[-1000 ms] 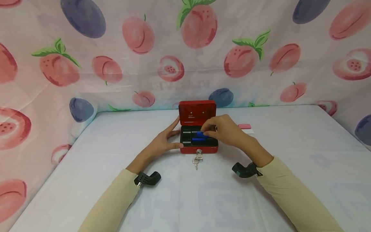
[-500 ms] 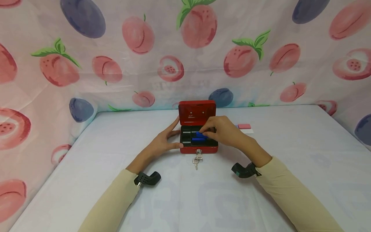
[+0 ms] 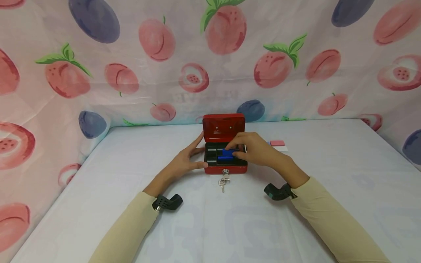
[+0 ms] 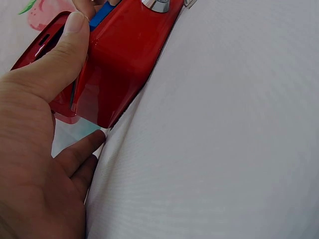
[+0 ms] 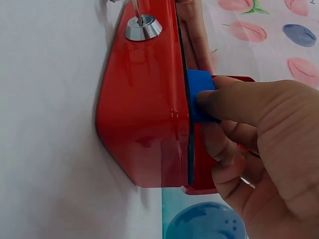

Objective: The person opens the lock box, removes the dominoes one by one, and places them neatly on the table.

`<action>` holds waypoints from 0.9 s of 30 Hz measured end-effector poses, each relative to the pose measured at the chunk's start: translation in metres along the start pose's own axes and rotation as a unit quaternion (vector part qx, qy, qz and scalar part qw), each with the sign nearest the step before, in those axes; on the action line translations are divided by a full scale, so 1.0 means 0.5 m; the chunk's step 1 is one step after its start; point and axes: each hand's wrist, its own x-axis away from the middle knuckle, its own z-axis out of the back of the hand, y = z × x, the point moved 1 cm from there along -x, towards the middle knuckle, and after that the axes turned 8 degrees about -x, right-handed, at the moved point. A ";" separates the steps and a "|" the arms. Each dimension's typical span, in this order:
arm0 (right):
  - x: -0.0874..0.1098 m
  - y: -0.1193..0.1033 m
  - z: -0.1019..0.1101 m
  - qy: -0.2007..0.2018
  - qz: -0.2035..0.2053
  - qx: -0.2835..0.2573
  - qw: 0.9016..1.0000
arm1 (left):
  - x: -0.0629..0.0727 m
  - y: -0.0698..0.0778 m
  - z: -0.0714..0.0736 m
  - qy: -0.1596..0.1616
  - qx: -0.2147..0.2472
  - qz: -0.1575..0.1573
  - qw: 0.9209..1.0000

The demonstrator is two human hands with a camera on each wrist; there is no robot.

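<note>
A small red cash box (image 3: 236, 170) stands with its lid (image 3: 223, 128) raised, showing a black inner tray (image 3: 211, 153). Keys (image 3: 222, 185) hang from its front lock (image 5: 143, 31). My left hand (image 3: 184, 159) rests against the box's left side, thumb on the front corner, fingers spread toward the lid. Over the tray, my right hand (image 3: 258, 148) pinches a flat blue block (image 5: 200, 82) between thumb and fingers. In the head view, blue surfaces (image 3: 225, 158) show in the tray beneath those fingertips; whether they belong to one piece or two, I cannot tell.
Right of the box, partly behind my right hand, lie a flat pink piece (image 3: 277, 143) and a white piece (image 3: 281, 148). The white-covered table (image 3: 204, 226) meets a fruit-print cloth (image 3: 131, 98) just behind the box.
My right hand's fingertips have shifted slightly and spread wider over the blue block, uncovering more of it. The left hand and the box stay put.
</note>
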 end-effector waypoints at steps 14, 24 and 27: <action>0.006 -0.002 0.007 0.006 -0.025 -0.018 1.000 | -0.002 -0.002 -0.001 -0.002 0.006 -0.002 1.000; 0.023 0.000 0.046 0.037 -0.015 -0.025 0.999 | -0.002 -0.003 -0.001 0.003 0.002 -0.003 1.000; 0.034 0.005 0.060 0.041 -0.017 -0.026 0.999 | 0.000 -0.005 -0.001 0.004 0.001 -0.004 1.000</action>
